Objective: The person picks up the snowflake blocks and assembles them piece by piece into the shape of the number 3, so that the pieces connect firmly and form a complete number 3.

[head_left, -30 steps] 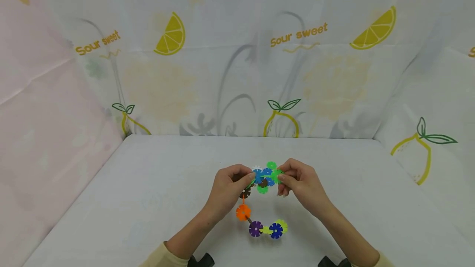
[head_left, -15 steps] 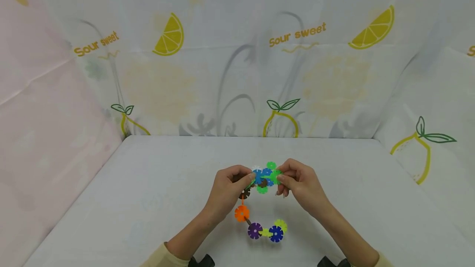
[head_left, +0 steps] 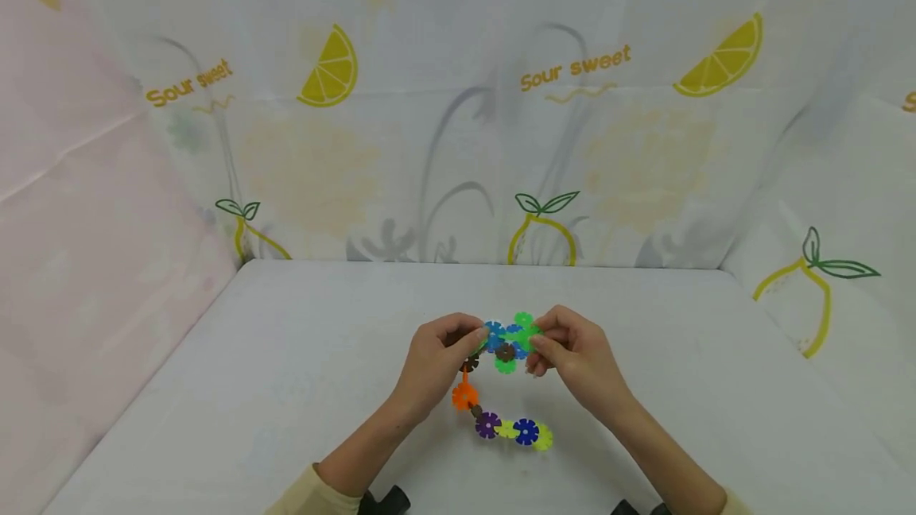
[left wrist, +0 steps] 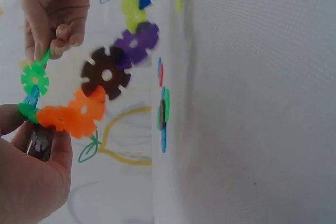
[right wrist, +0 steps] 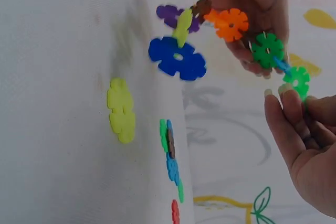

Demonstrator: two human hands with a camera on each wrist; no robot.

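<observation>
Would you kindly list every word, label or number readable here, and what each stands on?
"Sour sweet": orange print, left on the back cloth.
"Sour sweet": same print, right of its middle.
"S": cut off by the frame's right edge, on the side cloth.
No lettering can be made out on the discs.

The chain of notched, flower-shaped, many-coloured plastic discs [head_left: 488, 425] I hold looks smooth and mostly matt. My beige sleeves [head_left: 312, 494] are soft-looking cloth, the flat white tabletop [head_left: 215, 404] matt and faintly grained, the lemon-printed white backdrop [head_left: 429, 141] creased, dull fabric.
</observation>
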